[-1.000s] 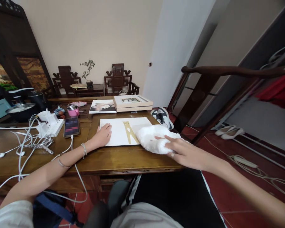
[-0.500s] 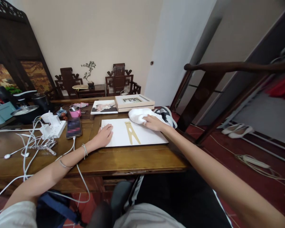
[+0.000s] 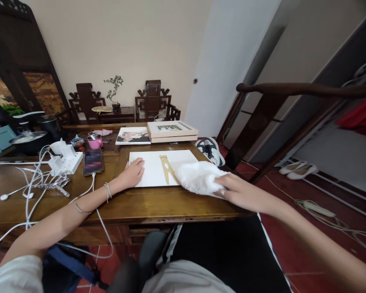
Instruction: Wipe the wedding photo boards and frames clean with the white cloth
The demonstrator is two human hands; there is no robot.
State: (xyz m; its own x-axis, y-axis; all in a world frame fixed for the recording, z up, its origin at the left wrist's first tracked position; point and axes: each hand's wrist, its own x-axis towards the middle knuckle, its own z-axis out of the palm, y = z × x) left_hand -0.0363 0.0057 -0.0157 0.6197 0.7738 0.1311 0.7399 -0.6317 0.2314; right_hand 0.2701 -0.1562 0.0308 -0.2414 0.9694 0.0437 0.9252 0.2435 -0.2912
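Observation:
A white board [image 3: 149, 169] with a tan long-legged figure [image 3: 166, 169] on it lies flat on the wooden table [image 3: 171, 205]. My left hand [image 3: 134, 172] rests on the board's left edge, fingers laid flat. My right hand [image 3: 228, 188] grips a fluffy white cloth [image 3: 198, 177], which covers the board's right part and reaches past its near right corner. Part of the right hand's fingers is hidden by the cloth.
Behind the board lie a picture panel [image 3: 133, 136] and a framed box [image 3: 172, 132]. To the left are a phone [image 3: 93, 162], a pink cup [image 3: 95, 141], a power strip [image 3: 68, 160] and tangled cables. Sneakers [image 3: 212, 150] sit beyond the table's right side.
My right hand and the cloth have moved from the board's far right part toward me and to the right. My left hand has stayed on the board.

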